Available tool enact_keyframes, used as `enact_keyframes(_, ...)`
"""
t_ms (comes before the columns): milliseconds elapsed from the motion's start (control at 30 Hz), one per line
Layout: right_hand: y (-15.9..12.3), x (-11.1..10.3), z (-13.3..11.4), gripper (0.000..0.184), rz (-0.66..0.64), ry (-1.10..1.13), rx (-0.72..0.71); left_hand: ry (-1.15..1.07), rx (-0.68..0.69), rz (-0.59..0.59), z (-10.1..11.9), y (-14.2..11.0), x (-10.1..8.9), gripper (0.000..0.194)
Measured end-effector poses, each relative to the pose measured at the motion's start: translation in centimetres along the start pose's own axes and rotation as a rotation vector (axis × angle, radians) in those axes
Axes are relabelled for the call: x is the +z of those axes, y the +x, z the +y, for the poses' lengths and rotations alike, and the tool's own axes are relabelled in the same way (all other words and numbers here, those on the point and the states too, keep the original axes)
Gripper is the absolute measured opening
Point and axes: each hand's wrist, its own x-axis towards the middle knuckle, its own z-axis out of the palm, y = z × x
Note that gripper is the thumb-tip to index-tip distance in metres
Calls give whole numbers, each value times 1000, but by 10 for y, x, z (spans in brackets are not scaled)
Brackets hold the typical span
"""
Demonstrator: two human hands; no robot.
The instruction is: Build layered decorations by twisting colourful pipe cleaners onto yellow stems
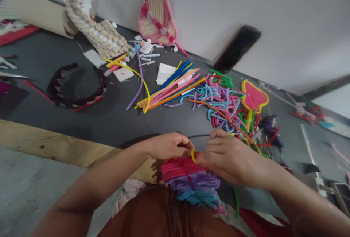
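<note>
My left hand [173, 146] is closed, thumb and fingertips pinched at a small bent yellow pipe cleaner [193, 156]. From the other side my right hand [232, 156] also closes its thumb and finger on that piece; a bit of orange shows between the hands. Just below the fingers lies a layered piece of pipe cleaners [191, 182], banded red-pink, purple and blue, close against my body. Its top edge is partly covered by my hands. A single green pipe cleaner [236, 203] hangs to the right of it.
Ahead lie a bundle of long pipe cleaners [172, 87] and a heap of short cut ones [218, 98]. A phone [237, 49] leans against the wall. A dark headband [78, 102], a pink fan [157, 18] and a red-and-yellow shape [254, 98] are also on the grey table [115, 127].
</note>
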Motion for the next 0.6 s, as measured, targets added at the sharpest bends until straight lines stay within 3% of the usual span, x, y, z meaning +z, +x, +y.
enact_keyframes(167,-6,-3,3,23,42,-4,46,-59,13,-50,-1,-2,-2,32)
enact_keyframes(333,-6,-1,3,22,45,-50,3,-73,29,-59,-3,-1,-3,47)
enact_keyframes(467,-14,-3,13,24,59,-301,74,-121,-4,-25,-4,0,-2,53)
enact_keyframes(600,-42,-14,32,22,101,-558,224,-170,-10,-8,-1,-2,-1,48)
